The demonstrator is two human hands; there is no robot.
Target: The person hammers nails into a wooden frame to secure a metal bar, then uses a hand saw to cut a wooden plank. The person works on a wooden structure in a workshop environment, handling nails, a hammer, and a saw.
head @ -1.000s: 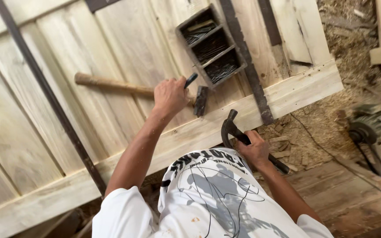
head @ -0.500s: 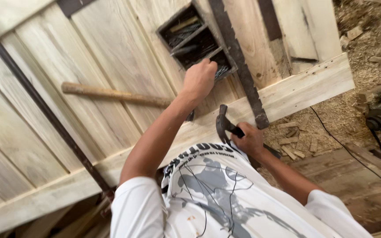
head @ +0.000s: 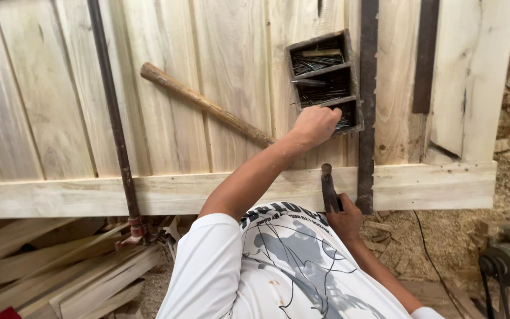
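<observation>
The dark wooden three-compartment box of steel nails (head: 324, 80) lies directly under our left hand (head: 314, 125), whose curled fingers dip into its nearest compartment. Our right hand (head: 345, 221), nearer us, grips a dark metal hammer head (head: 328, 188).

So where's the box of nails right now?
In the head view, the nail box lies on the plank panel, upper right of centre, beside a dark metal bar, with the left hand at its lowest compartment.

Nail box (head: 326, 80) sits on the planks (head: 219, 71), loose handle (head: 205, 105) lying to its left (bar clamp (head: 113, 118) further left).
</observation>
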